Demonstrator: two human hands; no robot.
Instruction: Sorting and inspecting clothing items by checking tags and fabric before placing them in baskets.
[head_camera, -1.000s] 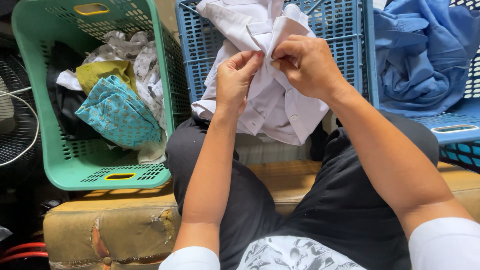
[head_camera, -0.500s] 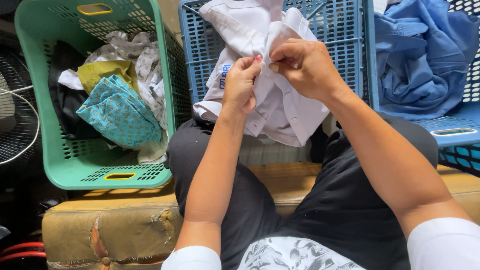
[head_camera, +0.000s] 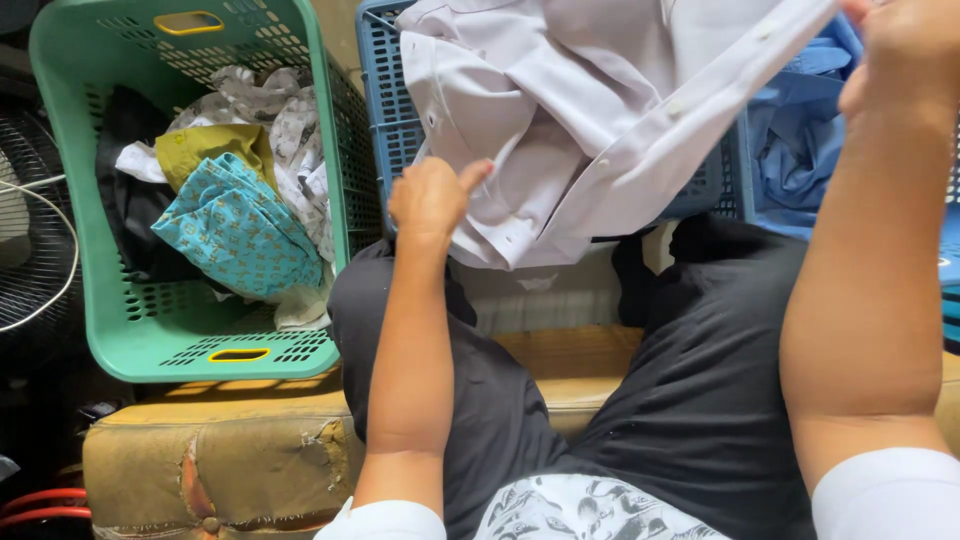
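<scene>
Right hand (head_camera: 905, 50) risen, gripping white shirt (head_camera: 580, 110) (fingertips cut off), left hand (head_camera: 432, 200) pinching its hem.

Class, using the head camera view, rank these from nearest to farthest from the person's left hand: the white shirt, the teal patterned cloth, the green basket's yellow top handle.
1. white shirt, touching the left hand
2. teal patterned cloth, to its left in the green basket
3. yellow top handle, far upper left

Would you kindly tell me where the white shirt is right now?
In the head view, the white shirt hangs top centre before the blue basket, held between the left hand and right hand.
</scene>
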